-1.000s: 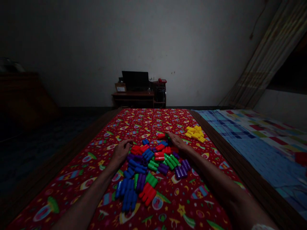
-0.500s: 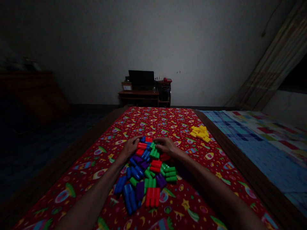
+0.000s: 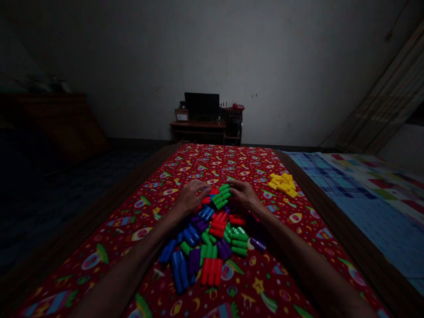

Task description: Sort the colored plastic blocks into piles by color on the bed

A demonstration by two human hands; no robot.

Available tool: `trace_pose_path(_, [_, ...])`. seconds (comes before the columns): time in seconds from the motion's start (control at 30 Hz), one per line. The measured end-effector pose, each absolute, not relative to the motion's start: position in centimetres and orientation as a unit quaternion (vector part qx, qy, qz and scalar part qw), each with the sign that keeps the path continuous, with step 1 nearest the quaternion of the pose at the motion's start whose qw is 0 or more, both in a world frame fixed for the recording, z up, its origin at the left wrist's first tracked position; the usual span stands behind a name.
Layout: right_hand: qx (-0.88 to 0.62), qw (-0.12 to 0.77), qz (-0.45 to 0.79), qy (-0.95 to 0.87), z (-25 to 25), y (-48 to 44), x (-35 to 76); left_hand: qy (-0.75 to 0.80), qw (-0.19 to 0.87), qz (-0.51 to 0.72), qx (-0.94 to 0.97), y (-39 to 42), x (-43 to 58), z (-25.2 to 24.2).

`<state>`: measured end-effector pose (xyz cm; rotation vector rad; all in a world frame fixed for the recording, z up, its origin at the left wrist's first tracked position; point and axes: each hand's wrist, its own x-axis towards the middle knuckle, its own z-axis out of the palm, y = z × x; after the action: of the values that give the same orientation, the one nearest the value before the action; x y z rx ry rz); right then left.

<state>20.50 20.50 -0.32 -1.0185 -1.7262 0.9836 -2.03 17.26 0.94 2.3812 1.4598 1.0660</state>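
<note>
A heap of plastic blocks (image 3: 207, 240) in blue, red, green and purple lies on a red patterned cloth (image 3: 132, 221) in front of me. My left hand (image 3: 190, 199) and my right hand (image 3: 243, 194) meet at the heap's far end. Both curl their fingers around a green ridged block (image 3: 221, 195) that sits between them, slightly above the heap. A separate small pile of yellow blocks (image 3: 283, 183) rests to the right, near the cloth's edge, untouched.
A wooden edge runs along both sides of the red cloth. A checked blue and multicoloured sheet (image 3: 357, 194) lies to the right. A low desk with a dark monitor (image 3: 202, 106) stands against the far wall. The room is dim.
Both hands have drawn together from the sides of the heap to its far end. The green block now sits between them. The camera view has shifted a little.
</note>
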Motion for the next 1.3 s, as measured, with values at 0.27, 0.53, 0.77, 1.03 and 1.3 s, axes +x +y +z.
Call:
trace_pose_path(0.27, [-0.385, 0.445, 0.432, -0.683, 0.2, 20.7, 21.2, 0.512, 0.126, 0.281, 0.802, 15.8, 0.6, 1.2])
trace_pose_path(0.53, [-0.584, 0.422, 0.220, -0.658, -0.3, 23.6, 28.1, 0.530, 0.144, 0.353, 0.757, 16.4, -0.1, 1.6])
trace_pose_path(0.77, [-0.515, 0.355, 0.196, -0.755, 1.6, 21.8, 26.1, 0.555, 0.174, 0.324, 0.746, 15.6, 0.4, 2.0])
trace_pose_path(1.03, [-0.335, 0.272, 0.270, -0.861, 3.4, 18.2, 21.3, 0.534, 0.236, 0.325, 0.744, 15.0, 1.1, 2.3])
trace_pose_path(1.3, [-0.525, 0.387, 0.206, -0.729, 0.7, 22.4, 26.6, 0.521, 0.096, 0.307, 0.791, 17.2, -1.9, 0.9])
